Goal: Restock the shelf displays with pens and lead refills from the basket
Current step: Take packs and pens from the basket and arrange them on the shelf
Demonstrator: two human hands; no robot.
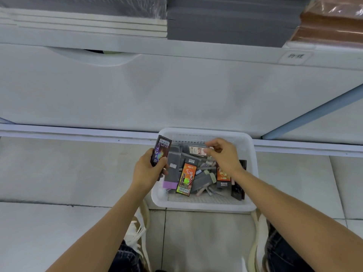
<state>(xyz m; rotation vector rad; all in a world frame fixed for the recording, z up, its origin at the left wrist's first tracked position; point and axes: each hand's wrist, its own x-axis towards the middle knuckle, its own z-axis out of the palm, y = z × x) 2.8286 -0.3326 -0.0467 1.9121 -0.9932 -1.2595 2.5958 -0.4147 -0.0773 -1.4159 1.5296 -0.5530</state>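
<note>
A person bends over a white plastic basket [204, 206] set on a tiled floor [59, 173] against the foot of a white shelf unit [176, 91]. The left hand [146, 169], at the basket's left rim, grips a dark purple printed pack [161, 150] upright, fingers curled round its lower half with the barcoded end standing clear above the knuckles. The right hand [222, 156] reaches over the far side of the basket, its thumb and fingertips pinching the end of a small white pack with a red label [197, 150], which points from that hand toward the left one. Between and below the two hands lies the loose stock: a grey box with a lilac end [173, 169] just beside the left hand, an orange printed pack [185, 178] next to it, a second orange pack [223, 174] under the right wrist, and a black box [238, 190] outside the right forearm. Far beyond both hands, stacked grey sheets [225, 20] and brown wrapped sheets [334, 22] fill the shelf, with a small label [295, 55] on its edge. A white laced shoe [137, 228] shows beneath the left forearm.
</note>
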